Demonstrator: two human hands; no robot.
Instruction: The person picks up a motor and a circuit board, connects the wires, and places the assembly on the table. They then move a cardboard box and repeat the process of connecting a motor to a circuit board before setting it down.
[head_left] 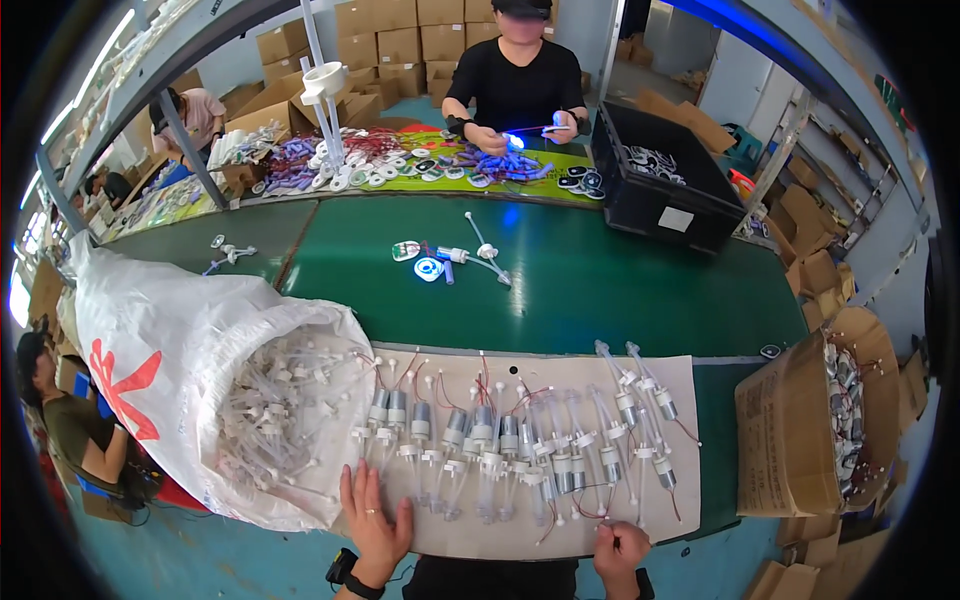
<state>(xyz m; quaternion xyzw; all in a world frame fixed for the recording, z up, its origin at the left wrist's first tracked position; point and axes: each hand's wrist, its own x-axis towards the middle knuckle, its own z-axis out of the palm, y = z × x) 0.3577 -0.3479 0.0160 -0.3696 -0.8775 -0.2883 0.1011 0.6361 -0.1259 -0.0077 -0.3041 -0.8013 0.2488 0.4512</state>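
Left hand [376, 528] fingers spread, resting at the flat beige cardboard sheet's [455, 541] near-left edge; right hand [620, 550] curled at its near edge, can't tell if gripping anything. Silver cylindrical motors with clear plastic tubes [509, 436] rowed across sheet; white woven sack [165, 320] left; green worktop [640, 280] beyond.

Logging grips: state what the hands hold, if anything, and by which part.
The left hand holds nothing; whether the curled right hand grips anything cannot be told.
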